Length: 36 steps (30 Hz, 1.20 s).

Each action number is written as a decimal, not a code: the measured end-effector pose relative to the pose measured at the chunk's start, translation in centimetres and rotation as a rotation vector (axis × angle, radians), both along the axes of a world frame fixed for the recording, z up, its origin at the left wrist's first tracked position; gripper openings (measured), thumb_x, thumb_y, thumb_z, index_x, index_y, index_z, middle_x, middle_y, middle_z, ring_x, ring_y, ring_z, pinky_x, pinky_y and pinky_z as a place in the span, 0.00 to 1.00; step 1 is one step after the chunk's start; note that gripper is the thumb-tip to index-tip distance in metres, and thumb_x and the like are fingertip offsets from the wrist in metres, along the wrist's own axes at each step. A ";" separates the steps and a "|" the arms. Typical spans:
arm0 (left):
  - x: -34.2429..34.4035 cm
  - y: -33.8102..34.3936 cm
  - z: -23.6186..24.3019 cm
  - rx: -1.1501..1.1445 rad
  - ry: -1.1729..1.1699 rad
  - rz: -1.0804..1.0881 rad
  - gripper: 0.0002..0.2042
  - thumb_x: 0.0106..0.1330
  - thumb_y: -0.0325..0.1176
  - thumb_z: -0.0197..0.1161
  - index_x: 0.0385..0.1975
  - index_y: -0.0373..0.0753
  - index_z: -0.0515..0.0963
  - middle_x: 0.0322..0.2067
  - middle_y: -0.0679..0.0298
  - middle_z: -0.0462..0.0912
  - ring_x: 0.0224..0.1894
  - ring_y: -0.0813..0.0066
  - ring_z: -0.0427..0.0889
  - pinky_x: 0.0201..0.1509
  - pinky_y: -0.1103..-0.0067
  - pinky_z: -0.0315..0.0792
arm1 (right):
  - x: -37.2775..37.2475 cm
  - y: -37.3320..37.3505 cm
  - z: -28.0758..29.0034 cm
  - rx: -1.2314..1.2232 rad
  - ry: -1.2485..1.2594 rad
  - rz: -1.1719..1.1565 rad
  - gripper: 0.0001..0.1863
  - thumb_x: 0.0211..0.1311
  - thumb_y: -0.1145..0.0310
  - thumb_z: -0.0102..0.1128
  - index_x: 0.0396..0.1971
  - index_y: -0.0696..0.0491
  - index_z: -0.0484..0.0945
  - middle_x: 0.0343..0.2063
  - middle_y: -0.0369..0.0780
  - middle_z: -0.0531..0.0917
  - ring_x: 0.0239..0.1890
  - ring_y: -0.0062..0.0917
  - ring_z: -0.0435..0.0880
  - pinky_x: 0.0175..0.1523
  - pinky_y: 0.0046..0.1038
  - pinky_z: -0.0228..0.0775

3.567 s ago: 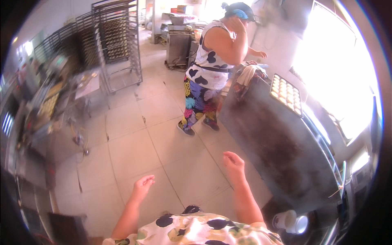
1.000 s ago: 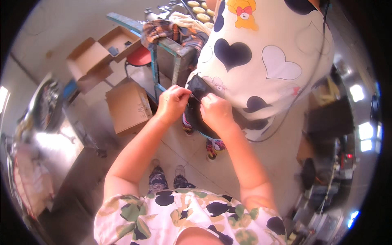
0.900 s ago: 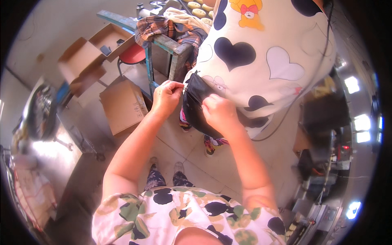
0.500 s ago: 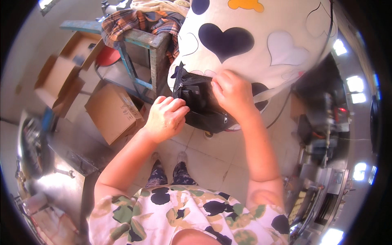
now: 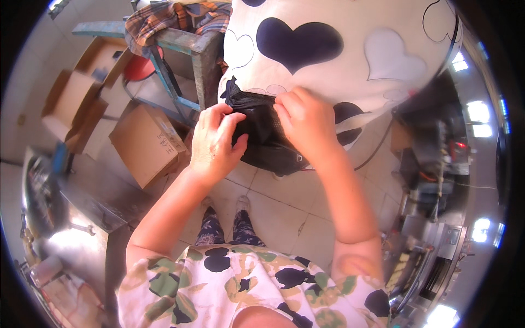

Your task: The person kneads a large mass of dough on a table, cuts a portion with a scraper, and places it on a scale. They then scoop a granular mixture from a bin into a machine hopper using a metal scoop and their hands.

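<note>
A black bag (image 5: 263, 127) with mesh along its upper part hangs in front of a white cloth-covered bulk (image 5: 350, 33) printed with dark hearts. My right hand (image 5: 307, 121) pinches the bag's upper right edge, fingertips pressed together near the mesh. At the bag's left side is my left hand (image 5: 213, 143), its fingers bent and the thumb spread away from them, the fingertips against the black fabric. A small metal zipper pull shows low on the bag's right side. The inside of the bag is mostly hidden.
A worn blue wooden stand (image 5: 199, 49) bears a plaid cloth (image 5: 158, 26) at upper left. Open cardboard boxes (image 5: 145, 145) and a red stool (image 5: 139, 66) lie beyond my left arm. A metal-topped table (image 5: 82, 243) is at left; shelved equipment (image 5: 437, 240) lines the right.
My left hand has loosened from the bag's left edge, thumb and fingers now apart. The dark ribbed item seen inside the bag is now covered by black fabric. The right hand keeps its pinch.
</note>
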<state>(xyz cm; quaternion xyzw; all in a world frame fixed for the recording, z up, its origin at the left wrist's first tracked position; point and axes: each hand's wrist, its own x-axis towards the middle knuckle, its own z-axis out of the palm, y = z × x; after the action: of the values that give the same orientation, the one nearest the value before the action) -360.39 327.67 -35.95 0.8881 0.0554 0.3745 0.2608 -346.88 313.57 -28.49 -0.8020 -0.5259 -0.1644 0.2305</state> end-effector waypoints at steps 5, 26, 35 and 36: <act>-1.3 -0.8 -1.3 -0.206 0.056 0.077 0.30 0.49 0.24 0.67 0.55 0.36 0.67 0.53 0.50 0.68 0.56 0.50 0.70 0.58 0.65 0.69 | -3.9 -2.0 0.0 0.135 0.231 0.080 0.06 0.52 0.77 0.66 0.29 0.56 0.79 0.25 0.41 0.78 0.23 0.35 0.79 0.29 0.31 0.72; 0.6 0.2 -2.4 -1.262 0.138 -0.093 0.31 0.47 0.15 0.54 0.58 0.34 0.69 0.42 0.60 0.79 0.43 0.75 0.78 0.46 0.81 0.73 | -4.7 0.6 -2.5 -0.061 0.272 -0.250 0.20 0.61 0.65 0.58 0.51 0.60 0.73 0.39 0.53 0.82 0.38 0.46 0.83 0.43 0.40 0.75; 0.4 0.4 -2.2 -1.316 0.126 -0.223 0.31 0.47 0.16 0.55 0.58 0.36 0.68 0.44 0.61 0.76 0.44 0.76 0.75 0.46 0.81 0.72 | -5.0 -0.1 -4.0 0.129 0.574 -0.206 0.23 0.48 0.76 0.71 0.46 0.63 0.75 0.34 0.36 0.79 0.34 0.19 0.77 0.40 0.22 0.72; 0.3 0.4 -2.2 -1.321 0.126 -0.236 0.31 0.47 0.17 0.55 0.58 0.37 0.67 0.47 0.60 0.75 0.46 0.74 0.74 0.48 0.81 0.71 | -5.0 -0.5 -3.8 0.097 0.465 -0.200 0.23 0.48 0.76 0.70 0.46 0.63 0.75 0.33 0.36 0.79 0.34 0.18 0.77 0.40 0.21 0.72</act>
<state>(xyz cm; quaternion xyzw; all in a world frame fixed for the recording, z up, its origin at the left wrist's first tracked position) -360.13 328.06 -38.15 0.5624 0.1906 0.1785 0.7845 -351.88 313.09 -32.30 -0.8543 -0.3683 -0.0226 0.3661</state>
